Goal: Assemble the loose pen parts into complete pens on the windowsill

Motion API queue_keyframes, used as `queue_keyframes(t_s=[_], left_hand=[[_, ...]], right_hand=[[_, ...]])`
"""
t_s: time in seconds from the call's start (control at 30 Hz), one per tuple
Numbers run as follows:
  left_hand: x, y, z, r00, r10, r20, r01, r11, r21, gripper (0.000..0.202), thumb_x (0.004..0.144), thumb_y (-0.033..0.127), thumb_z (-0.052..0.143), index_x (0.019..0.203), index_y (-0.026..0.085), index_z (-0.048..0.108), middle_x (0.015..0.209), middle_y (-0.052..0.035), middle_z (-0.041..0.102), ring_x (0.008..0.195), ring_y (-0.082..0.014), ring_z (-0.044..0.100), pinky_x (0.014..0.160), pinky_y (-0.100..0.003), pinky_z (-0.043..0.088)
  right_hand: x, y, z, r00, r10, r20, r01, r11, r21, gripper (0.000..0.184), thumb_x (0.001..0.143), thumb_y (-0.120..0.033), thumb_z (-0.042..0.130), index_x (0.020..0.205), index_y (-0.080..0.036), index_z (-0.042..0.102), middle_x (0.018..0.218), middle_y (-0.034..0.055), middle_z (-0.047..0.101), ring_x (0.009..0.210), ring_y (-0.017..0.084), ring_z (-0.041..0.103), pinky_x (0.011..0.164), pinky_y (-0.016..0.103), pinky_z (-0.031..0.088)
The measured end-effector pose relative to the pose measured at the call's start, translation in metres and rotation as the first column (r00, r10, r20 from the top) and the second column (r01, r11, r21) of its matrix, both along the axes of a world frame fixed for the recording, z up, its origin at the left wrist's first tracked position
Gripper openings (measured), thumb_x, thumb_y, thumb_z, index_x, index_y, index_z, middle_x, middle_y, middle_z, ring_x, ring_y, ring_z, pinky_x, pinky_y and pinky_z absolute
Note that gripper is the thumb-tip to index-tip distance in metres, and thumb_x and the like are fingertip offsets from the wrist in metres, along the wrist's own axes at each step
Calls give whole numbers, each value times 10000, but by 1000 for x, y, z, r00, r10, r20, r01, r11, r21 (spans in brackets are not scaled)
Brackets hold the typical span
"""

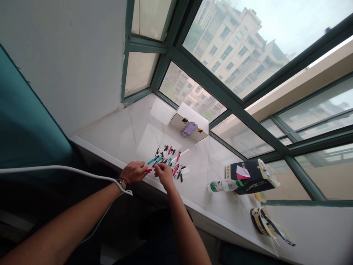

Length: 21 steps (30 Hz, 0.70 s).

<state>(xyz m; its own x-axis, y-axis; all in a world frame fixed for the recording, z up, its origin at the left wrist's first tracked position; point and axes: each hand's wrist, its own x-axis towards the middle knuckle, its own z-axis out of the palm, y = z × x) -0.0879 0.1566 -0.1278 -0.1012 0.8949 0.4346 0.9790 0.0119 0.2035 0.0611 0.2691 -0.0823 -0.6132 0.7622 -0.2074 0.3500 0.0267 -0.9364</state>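
My left hand is closed round a red pen barrel, whose end sticks out past the fingertips toward my right hand. My right hand is a short way to the right, thumb and fingers pinched together; whatever they hold is too small to tell. Just beyond both hands, pen parts lie scattered on the white marble-look sill. Among them are a teal barrel, a pink barrel and a black piece, with several more small black and clear parts.
A white open box stands against the window at the back. On the right are a water bottle with a green cap, a dark blue carton and a strapped cream-and-navy item. A white cable crosses my left wrist.
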Motion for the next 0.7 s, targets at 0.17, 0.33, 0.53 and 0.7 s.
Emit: queue_keyframes(t_s=[0.17, 0.33, 0.53, 0.7], left_hand=[[0, 0, 0, 999, -7, 44, 6, 1000, 14, 324, 954, 422, 432, 795, 218, 627, 791, -58, 582, 737, -183, 522, 655, -338, 347], [-1, 0, 2, 1000, -16, 14, 16, 1000, -3, 326, 959, 422, 422, 795, 221, 618, 788, -53, 579, 742, -182, 522, 652, -332, 343], [-1, 1, 0, 1000, -3, 1, 3, 1000, -6, 319, 958, 420, 429, 793, 219, 614, 791, -52, 579, 748, -185, 523, 654, -337, 341], [-1, 1, 0, 1000, -15, -18, 14, 1000, -19, 294, 955, 394, 436, 801, 217, 615, 791, -58, 580, 751, -195, 524, 645, -348, 340]], right_hand=[[3, -9, -8, 993, -63, -99, 47, 986, -158, 326, 746, -455, 685, 785, -132, 699, 625, 14, 621, 514, 105, 535, 523, 237, 484], [-3, -16, -16, 973, -184, -142, 146, 959, -244, 326, 717, -462, 707, 785, -144, 690, 642, 1, 608, 517, 98, 520, 526, 234, 471], [-6, -20, -15, 951, -234, -201, 158, 929, -336, 318, 699, -449, 732, 749, -141, 672, 622, -11, 585, 513, 85, 494, 515, 220, 434], [-7, -28, -18, 944, -244, -223, 156, 923, -351, 332, 704, -463, 731, 768, -139, 692, 619, -10, 583, 508, 84, 481, 503, 215, 415]])
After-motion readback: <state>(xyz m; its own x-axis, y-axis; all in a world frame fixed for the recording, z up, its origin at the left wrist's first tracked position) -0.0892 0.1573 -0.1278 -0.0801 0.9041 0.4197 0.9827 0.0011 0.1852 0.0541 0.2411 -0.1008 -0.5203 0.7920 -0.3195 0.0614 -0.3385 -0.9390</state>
